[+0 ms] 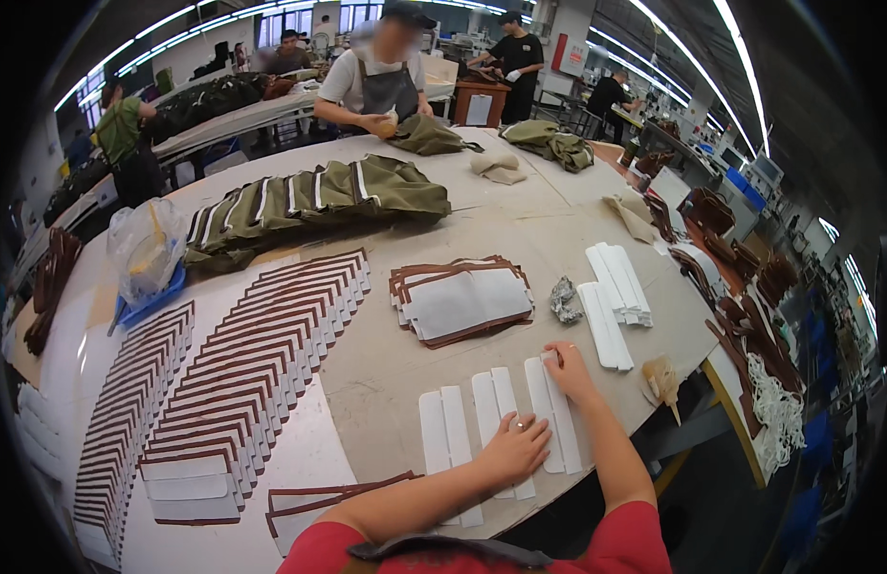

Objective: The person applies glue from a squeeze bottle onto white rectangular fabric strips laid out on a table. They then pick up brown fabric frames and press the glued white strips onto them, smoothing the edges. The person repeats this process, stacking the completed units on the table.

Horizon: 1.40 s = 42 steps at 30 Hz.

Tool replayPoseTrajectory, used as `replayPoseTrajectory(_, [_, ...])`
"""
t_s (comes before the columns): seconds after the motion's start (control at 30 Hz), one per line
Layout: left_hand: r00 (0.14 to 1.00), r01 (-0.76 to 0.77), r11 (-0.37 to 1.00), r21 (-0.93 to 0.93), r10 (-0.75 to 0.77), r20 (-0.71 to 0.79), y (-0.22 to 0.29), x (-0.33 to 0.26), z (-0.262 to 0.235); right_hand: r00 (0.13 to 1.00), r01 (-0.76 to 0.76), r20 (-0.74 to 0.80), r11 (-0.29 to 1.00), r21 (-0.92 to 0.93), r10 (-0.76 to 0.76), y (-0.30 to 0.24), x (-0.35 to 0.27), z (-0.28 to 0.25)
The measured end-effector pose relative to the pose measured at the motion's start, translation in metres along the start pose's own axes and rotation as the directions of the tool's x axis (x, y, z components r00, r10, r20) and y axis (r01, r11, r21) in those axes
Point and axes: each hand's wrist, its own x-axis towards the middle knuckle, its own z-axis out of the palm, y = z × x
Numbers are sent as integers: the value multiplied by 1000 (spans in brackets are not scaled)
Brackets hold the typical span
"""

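Strips (567, 430) are lying in white pairs on the counter (367, 402), left hand (518, 450) resting on them, fingers spread, right hand (569, 369) touching a far end, pinch unclear, seemingly aligning, next needing even edges.

This is a workshop: left of the left hand (519, 447) lie long rows of brown-edged pieces (242, 381); beyond that hand, a worker in an apron (390, 93) stands at the shared table (355, 385) under strip lights (739, 48).
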Motion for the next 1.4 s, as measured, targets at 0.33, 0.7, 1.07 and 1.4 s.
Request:
replayPoseTrajectory(0.33, [994,-9,997,-73,1,-106,-1,-3,7,955,292,21,920,-262,-297,-27,-35,-2])
replayPoseTrajectory(0.7, [975,-45,994,-95,23,-222,-1,-3,16,945,307,2,887,-346,-326,-29,-54,8])
replayPoseTrajectory(1.07, [976,-24,995,-102,2,-220,-1,0,20,968,249,111,915,-318,-225,-40,-55,6])
replayPoseTrajectory(1.4, [977,-1,996,-94,-19,-213,-2,0,16,951,288,-27,912,-293,-309,-26,-55,14])
